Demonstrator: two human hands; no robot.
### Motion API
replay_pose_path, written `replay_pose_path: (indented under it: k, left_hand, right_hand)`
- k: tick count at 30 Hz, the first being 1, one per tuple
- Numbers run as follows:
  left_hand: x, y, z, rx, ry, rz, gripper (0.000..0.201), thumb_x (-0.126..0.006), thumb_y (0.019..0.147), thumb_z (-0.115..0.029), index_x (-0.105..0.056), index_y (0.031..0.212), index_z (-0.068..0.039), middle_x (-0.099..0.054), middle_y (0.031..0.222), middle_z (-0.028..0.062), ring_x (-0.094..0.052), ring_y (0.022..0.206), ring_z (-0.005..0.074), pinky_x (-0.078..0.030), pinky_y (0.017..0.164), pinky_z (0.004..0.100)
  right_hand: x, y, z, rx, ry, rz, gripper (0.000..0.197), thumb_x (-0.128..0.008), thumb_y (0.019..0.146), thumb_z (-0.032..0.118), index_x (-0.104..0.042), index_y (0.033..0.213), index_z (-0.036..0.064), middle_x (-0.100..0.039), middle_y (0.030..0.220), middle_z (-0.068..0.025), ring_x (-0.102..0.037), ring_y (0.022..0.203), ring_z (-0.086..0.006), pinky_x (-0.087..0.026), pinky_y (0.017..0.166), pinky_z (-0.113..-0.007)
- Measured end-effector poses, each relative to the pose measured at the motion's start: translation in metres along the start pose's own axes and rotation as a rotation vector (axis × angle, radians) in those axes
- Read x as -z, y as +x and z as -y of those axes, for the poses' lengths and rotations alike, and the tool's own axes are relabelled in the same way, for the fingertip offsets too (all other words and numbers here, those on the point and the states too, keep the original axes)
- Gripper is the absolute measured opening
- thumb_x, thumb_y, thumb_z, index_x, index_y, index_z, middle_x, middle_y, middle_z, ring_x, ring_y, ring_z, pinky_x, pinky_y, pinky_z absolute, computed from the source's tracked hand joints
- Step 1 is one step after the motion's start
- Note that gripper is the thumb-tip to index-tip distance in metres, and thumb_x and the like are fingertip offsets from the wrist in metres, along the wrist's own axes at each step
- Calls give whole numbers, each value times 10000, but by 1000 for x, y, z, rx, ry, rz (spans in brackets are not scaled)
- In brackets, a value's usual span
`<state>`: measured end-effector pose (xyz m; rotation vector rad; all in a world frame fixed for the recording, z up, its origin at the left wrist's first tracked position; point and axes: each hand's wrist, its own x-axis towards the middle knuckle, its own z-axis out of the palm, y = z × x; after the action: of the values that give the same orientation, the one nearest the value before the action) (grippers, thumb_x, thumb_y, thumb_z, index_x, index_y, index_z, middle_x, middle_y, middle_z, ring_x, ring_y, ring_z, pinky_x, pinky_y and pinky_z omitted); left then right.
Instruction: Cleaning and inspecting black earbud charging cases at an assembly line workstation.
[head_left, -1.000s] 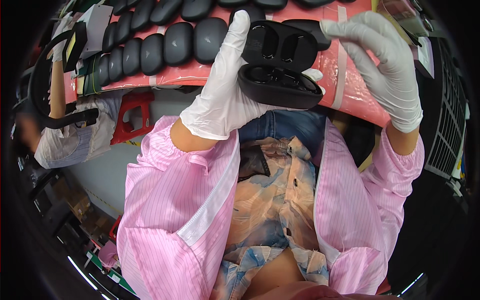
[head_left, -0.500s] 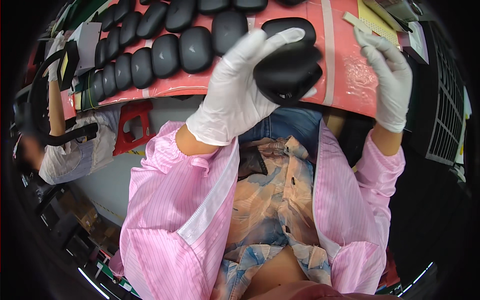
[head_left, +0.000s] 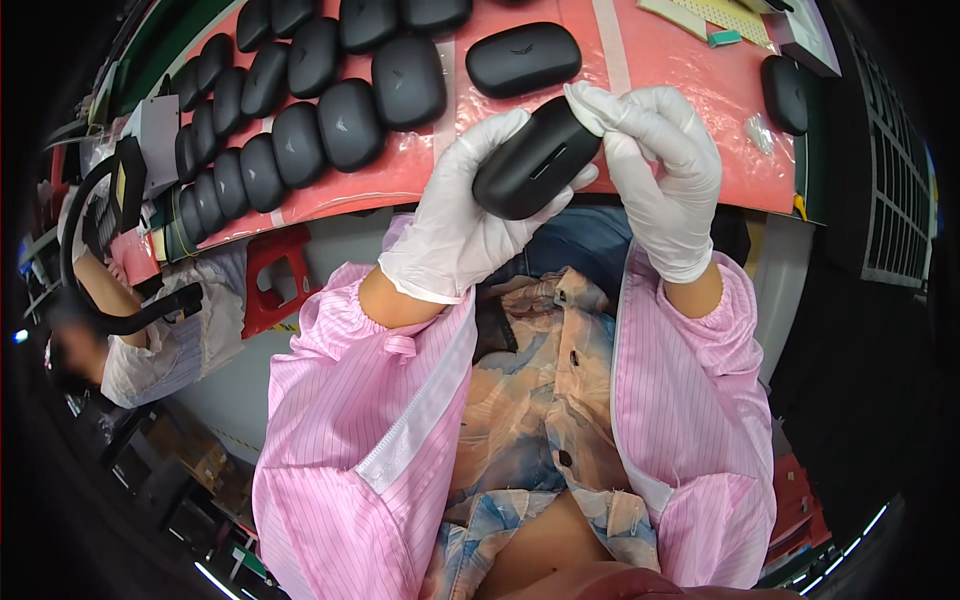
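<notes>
My left hand [head_left: 455, 215] is wrapped round a black oval hard case [head_left: 520, 185], lid closed and tilted, a narrow slot showing on its side. At the case's upper right end, my right hand [head_left: 665, 165] has its fingers pinched together. A small off-white piece [head_left: 583, 108] shows at those fingertips against the case; whether it is cloth or bunched glove I cannot make out. Both hands wear white gloves. Just beyond them, another black case [head_left: 523, 60] lies flat on the pink table covering [head_left: 690, 100].
Rows of similar black cases [head_left: 300, 140] fill the table's left side. One more case [head_left: 784, 94] lies at the right edge. A small teal block [head_left: 724, 38] sits by a pale strip [head_left: 672, 18] at the back right. To the left, a co-worker's arm [head_left: 105, 285] is near a red stool [head_left: 275, 280].
My right hand has come in from the pale strip at the back right to the case. My left hand has turned the case, which looked parted before and now looks closed.
</notes>
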<state>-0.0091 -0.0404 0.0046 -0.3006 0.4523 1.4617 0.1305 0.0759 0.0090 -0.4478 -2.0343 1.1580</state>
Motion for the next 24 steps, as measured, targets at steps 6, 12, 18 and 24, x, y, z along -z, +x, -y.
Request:
replay_pose_path:
  k: [6,12,18,24]
  left_hand:
    - [-8,-4,5,-128,103,-157,311,-558,945,-280,-592,1073,2,-681,987,139,-701,825,247,-604,678,349]
    - [-6,3,2,90,-8,99,454,-483,975,-312,-551,1179,88,-670,1006,230,-704,778,331,-612,547,322]
    - [-18,3,8,-39,-104,-302,296,-551,951,-313,-641,1086,-66,-690,1021,94,-664,853,229,-560,679,352]
    - [3,6,12,82,-96,148,396,-522,949,-327,-611,1133,12,-646,980,148,-511,679,205,-549,702,330]
  right_hand:
    - [-1,-5,19,340,-325,78,303,-592,722,-93,-708,969,40,-563,818,-81,-571,722,-190,-466,620,-296]
    - [6,-3,-10,-177,191,62,315,-485,857,-122,-680,1073,-2,-604,902,-74,-590,773,-131,-466,682,-234]
    - [-2,-15,9,345,-287,64,376,-616,704,-112,-700,1027,63,-622,899,-69,-583,732,-190,-466,662,-291]
    - [-2,-11,-19,223,-372,-204,476,-644,659,-43,-724,1086,150,-577,766,-37,-547,682,-194,-447,586,-302]
